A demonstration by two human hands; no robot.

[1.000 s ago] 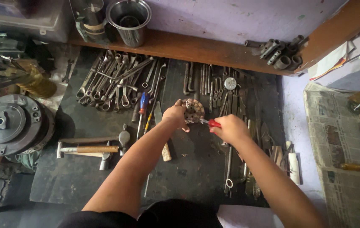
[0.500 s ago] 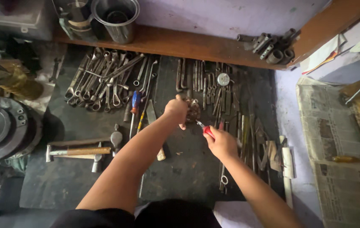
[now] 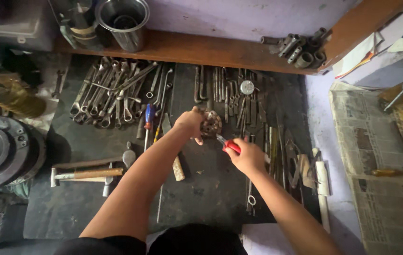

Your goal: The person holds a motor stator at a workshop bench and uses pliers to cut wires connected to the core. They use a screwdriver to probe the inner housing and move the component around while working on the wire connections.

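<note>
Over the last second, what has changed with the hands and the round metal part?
Little changed. The right hand drew back slightly toward the body, its red-handled tool still tipped at the round metal part. The left hand kept its hold on that part. The hammers and wrenches stayed put.

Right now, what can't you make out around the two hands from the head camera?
- Head view: where the tip of the red-handled tool meets the round metal part; too small, dim.
- The left hand covers that part's left edge.
- The right hand hides most of the tool's handles.
- Round metal drum: cut off by the left edge.
</note>
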